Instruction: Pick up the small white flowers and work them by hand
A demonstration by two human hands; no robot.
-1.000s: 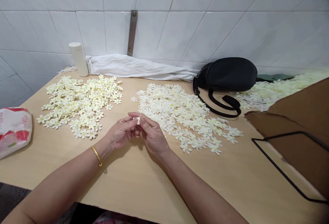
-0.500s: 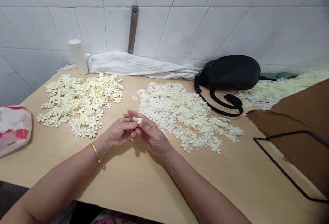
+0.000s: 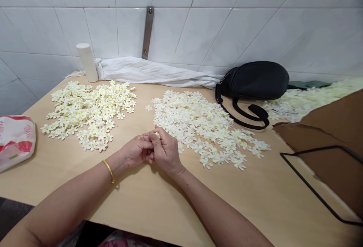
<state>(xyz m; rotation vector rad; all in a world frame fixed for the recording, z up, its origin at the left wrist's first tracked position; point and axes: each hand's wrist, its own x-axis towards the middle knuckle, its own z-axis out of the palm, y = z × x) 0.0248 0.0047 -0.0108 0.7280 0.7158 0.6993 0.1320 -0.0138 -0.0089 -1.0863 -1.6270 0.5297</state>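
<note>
My left hand (image 3: 138,150) and my right hand (image 3: 166,151) meet over the middle of the table, fingers pinched together. Between the fingertips a small bit of a pale artificial flower (image 3: 157,134) shows; most of it is hidden by the fingers. A gold bracelet (image 3: 109,171) circles my left wrist. Beyond my left hand spreads a pile of cream artificial flowers (image 3: 93,105) with yellow centres. Close beside my right hand lies another pile of flatter white artificial flowers (image 3: 195,120).
A white bottle (image 3: 87,63) and a white cloth (image 3: 141,71) stand and lie along the tiled wall. To the right are a black bag (image 3: 258,80), torn brown cardboard (image 3: 337,137) and a black wire frame (image 3: 309,188). A red-and-white packet (image 3: 15,141) sits at left.
My right hand has turned and its fingers have closed over the pale flower, which showed more clearly before. Both hands have shifted slightly toward me. The piles look the same.
</note>
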